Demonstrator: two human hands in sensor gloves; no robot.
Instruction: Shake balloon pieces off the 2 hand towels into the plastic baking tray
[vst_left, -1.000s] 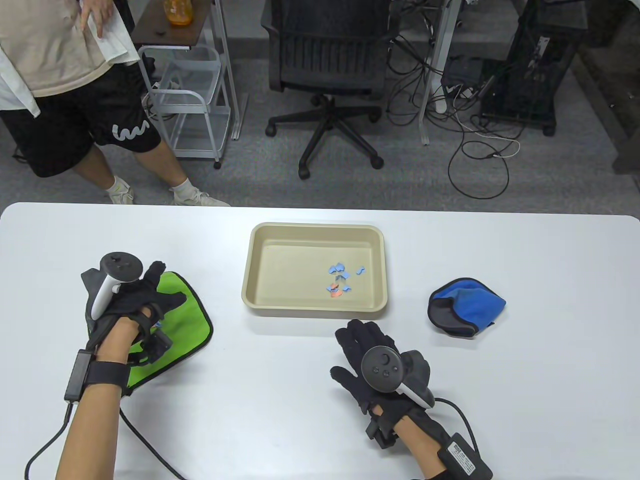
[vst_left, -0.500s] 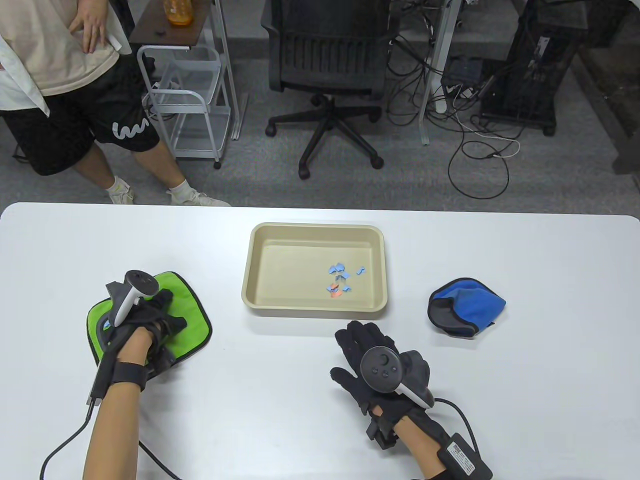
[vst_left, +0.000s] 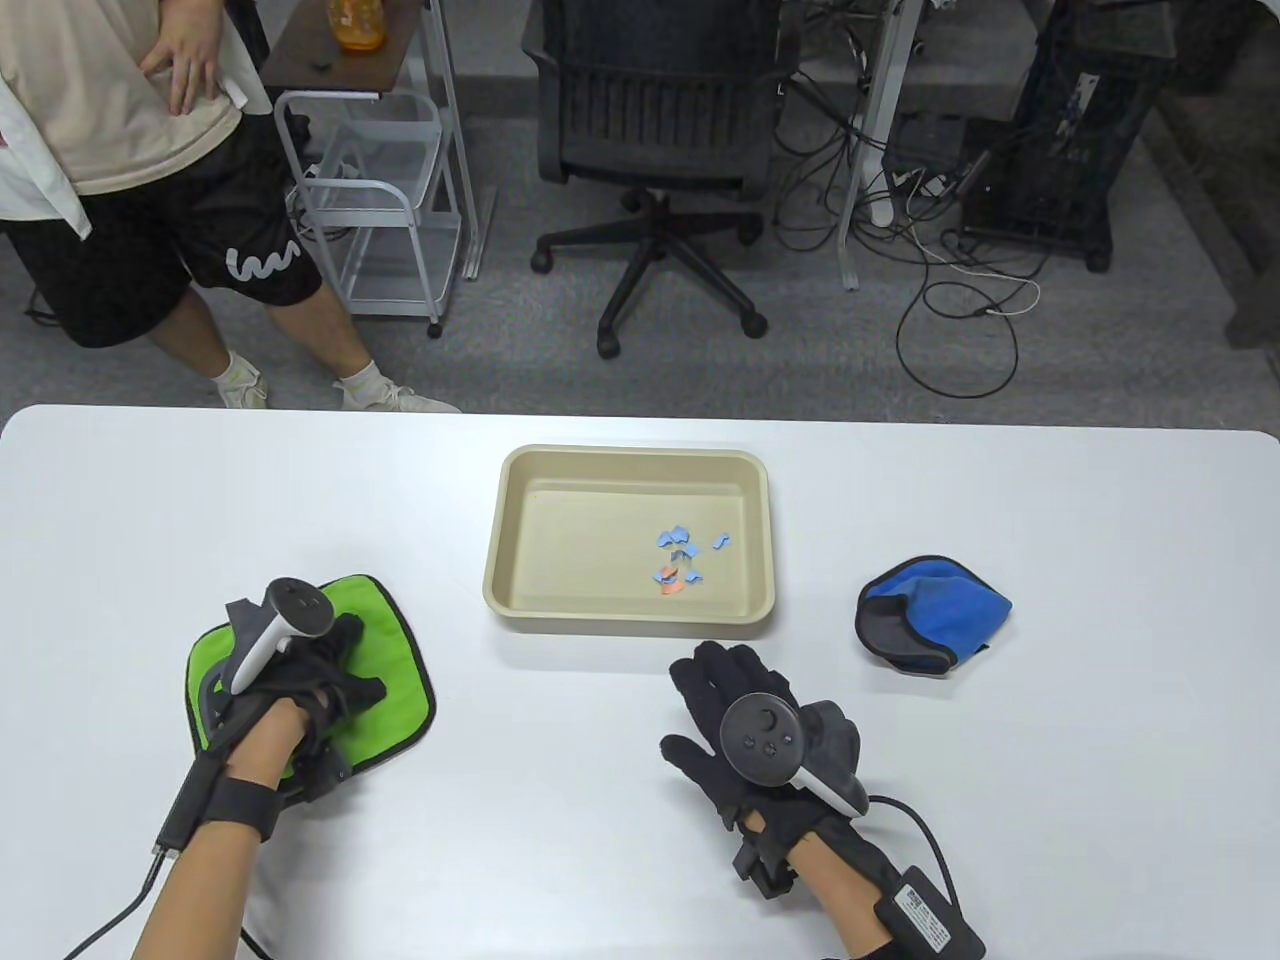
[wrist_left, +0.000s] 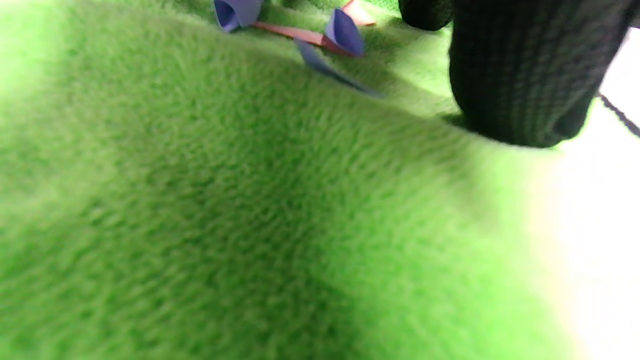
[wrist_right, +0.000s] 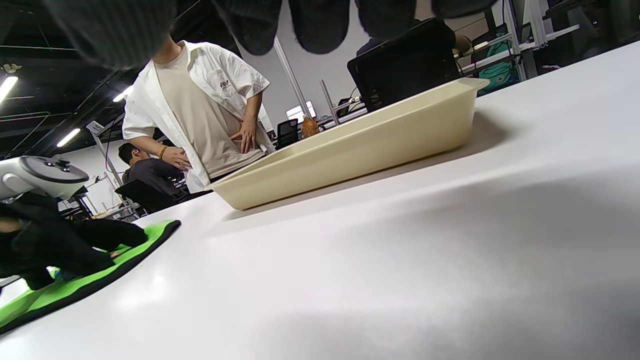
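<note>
The green towel (vst_left: 390, 660) lies at the table's near left, its left edge folded up to show the grey back. My left hand (vst_left: 320, 670) lies on it with curled fingers gripping the cloth. In the left wrist view a fingertip (wrist_left: 515, 75) presses the green towel (wrist_left: 250, 200) beside blue and pink balloon pieces (wrist_left: 320, 35). The beige tray (vst_left: 628, 625) at the centre holds balloon pieces (vst_left: 678, 560). The blue towel (vst_left: 940, 605) lies crumpled to its right. My right hand (vst_left: 725, 685) rests flat on the table in front of the tray (wrist_right: 360, 145), holding nothing.
A person (vst_left: 120, 150) stands beyond the table's far left corner. An office chair (vst_left: 655, 130), a wire cart (vst_left: 370, 190) and floor cables (vst_left: 960, 300) lie past the far edge.
My left hand drew back towards the near edge and turned, bunching the green towel so that it looks smaller and its left edge folds up. The right hand stayed still.
</note>
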